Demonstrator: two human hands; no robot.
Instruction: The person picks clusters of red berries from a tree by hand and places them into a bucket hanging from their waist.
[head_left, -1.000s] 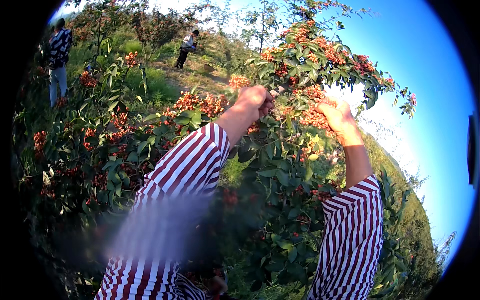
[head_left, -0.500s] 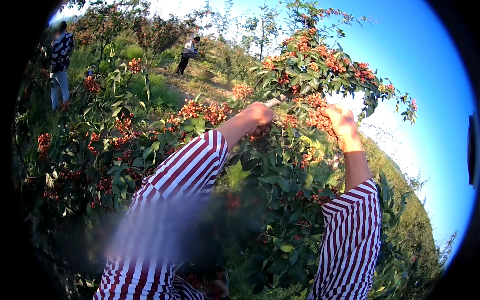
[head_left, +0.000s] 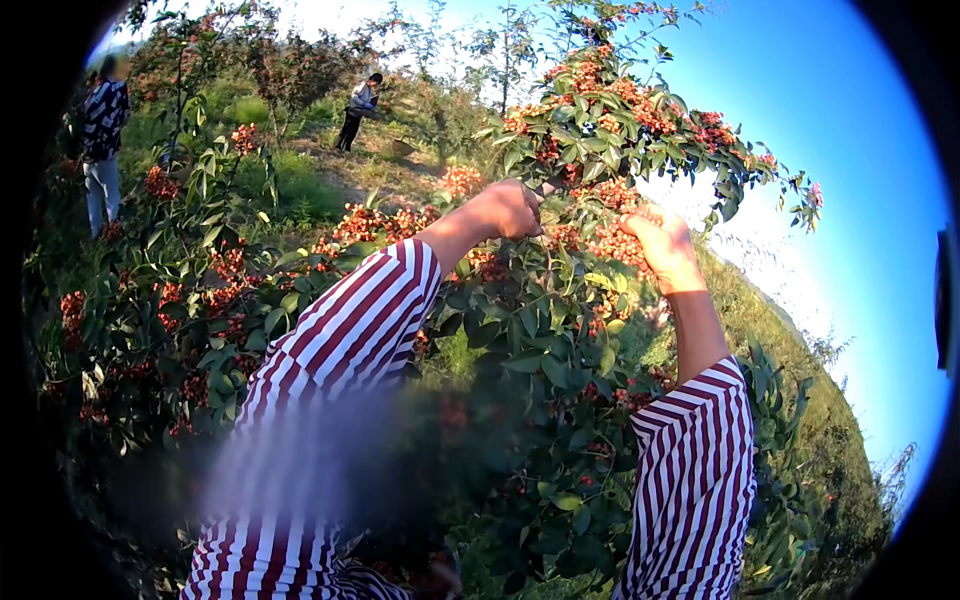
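My left hand point(head_left: 514, 209) is closed around a woody branch point(head_left: 550, 187) of a bush, its fingers curled with the knuckles up. On the right, my right hand point(head_left: 664, 246) has its fingers bent in against a cluster of small orange-red berries point(head_left: 618, 246). Its fingertips are partly hidden by the hand and the fruit. Above both hands, the branch spreads into a leafy top with more berry clusters point(head_left: 650, 112). Another bunch of berries point(head_left: 462, 181) hangs just left of my left hand.
Dense green leaves with red berry clusters point(head_left: 228, 262) fill the left side and the space below my arms. Two people stand farther back, one at the far left point(head_left: 103, 140) and one on the slope point(head_left: 357, 108). A dark blurred patch covers part of the lower view.
The whole view has shifted a little, so bushes, people and arms sit farther left. Both hands stay at the same branch and berry cluster.
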